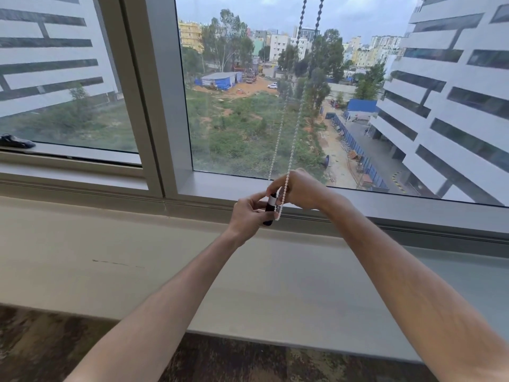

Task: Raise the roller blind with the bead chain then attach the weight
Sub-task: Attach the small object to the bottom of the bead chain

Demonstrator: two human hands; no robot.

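A white bead chain [296, 122] hangs in two strands from above the frame down in front of the window glass. Its bottom loop [279, 213] dangles between my hands. My left hand [248, 213] grips a dark cylindrical weight [269, 212] with a white band, held upright. My right hand [298, 190] pinches the chain loop right beside the top of the weight. Chain and weight touch at the white band. The roller blind itself is out of view.
A wide pale window sill [137, 257] runs below my hands. The grey window frame [157, 106] has a vertical mullion to the left. A dark window handle [16, 141] lies at the far left. Patterned carpet [55, 351] shows at the bottom.
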